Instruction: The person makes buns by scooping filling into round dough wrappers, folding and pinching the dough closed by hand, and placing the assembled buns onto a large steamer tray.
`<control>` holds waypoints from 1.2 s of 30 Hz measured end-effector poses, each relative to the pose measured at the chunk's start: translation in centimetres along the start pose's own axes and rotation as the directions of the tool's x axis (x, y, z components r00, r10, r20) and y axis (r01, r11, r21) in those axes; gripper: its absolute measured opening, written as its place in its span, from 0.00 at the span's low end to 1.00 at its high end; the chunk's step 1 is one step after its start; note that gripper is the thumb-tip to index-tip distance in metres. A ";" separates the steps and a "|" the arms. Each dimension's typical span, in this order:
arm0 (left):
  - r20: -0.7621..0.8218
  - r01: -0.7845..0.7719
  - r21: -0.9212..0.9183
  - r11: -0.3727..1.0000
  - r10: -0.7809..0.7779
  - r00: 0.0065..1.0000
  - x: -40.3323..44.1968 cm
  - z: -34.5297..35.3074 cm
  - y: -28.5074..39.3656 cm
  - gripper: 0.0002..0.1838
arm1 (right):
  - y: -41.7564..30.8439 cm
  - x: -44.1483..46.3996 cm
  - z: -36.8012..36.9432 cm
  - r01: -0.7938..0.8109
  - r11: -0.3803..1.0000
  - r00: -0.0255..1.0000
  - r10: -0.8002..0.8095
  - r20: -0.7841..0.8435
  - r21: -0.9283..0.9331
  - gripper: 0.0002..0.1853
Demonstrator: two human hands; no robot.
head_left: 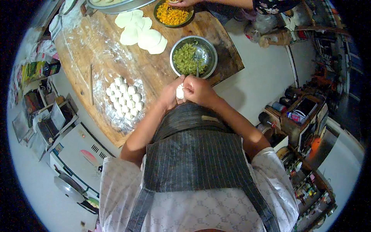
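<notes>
A small white dough bun (179, 92) sits between my two hands, just in front of my apron. My left hand (171, 92) cups it from the left side. The fingers of my right hand (199, 91) pinch its edge from the right. What is inside the dough is hidden. Just beyond my hands stands a steel bowl (212, 69) of chopped green filling (187, 60), with a spoon handle (197, 71) pointing toward me. Flat round dough wrappers (148, 38) lie overlapping farther back. On the left, many dough balls (125, 96) rest on floured wood.
A rolling pin (91, 85) lies at the left of the wooden table (154, 73). Across the table, another person's hand (183, 3) is over a bowl of orange filling (172, 14). A large metal tray (119, 8) stands at the back left. Cluttered shelves (305, 112) line the right.
</notes>
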State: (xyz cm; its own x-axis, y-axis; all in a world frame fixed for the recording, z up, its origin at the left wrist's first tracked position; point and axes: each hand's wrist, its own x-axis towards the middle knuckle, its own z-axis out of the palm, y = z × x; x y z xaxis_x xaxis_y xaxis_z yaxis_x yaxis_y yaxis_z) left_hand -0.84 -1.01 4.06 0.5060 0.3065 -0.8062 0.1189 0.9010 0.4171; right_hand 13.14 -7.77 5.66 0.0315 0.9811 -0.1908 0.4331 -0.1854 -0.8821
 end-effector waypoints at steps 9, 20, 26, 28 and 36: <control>0.067 0.096 -0.104 0.990 -0.090 0.994 2.1 -1.4 -2.3 0.17 | 1.0 0.5 1.3 0.032 0.996 0.999 -0.032 0.001 -0.080 0.09; 0.178 0.101 -0.052 0.994 -0.090 0.980 2.6 -4.0 -1.4 0.27 | 7.7 5.1 -2.3 -0.035 0.965 0.998 0.019 -0.065 -0.261 0.13; 0.117 0.123 -0.065 0.990 -0.115 0.986 2.2 -4.3 -0.5 0.26 | 11.0 8.0 -2.0 -0.337 0.868 0.939 0.280 -0.201 -0.364 0.11; 0.100 0.130 -0.078 0.989 -0.122 0.988 2.1 -4.4 -0.2 0.25 | 11.4 8.6 -1.8 -0.285 0.891 0.949 0.211 -0.234 -0.353 0.11; 0.075 0.139 -0.074 0.988 -0.133 0.988 2.0 -4.8 0.4 0.23 | 11.3 11.4 -0.8 -0.276 0.858 0.940 0.147 -0.309 -0.434 0.09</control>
State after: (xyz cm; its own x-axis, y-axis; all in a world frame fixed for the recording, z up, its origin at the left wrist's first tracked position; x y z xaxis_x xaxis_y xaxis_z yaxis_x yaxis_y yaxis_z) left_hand -3.87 1.49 0.58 0.5486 0.1599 -0.8206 0.1240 0.9551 0.2690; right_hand 19.16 1.39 -6.14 0.3716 0.9117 -0.1753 0.7533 -0.4065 -0.5170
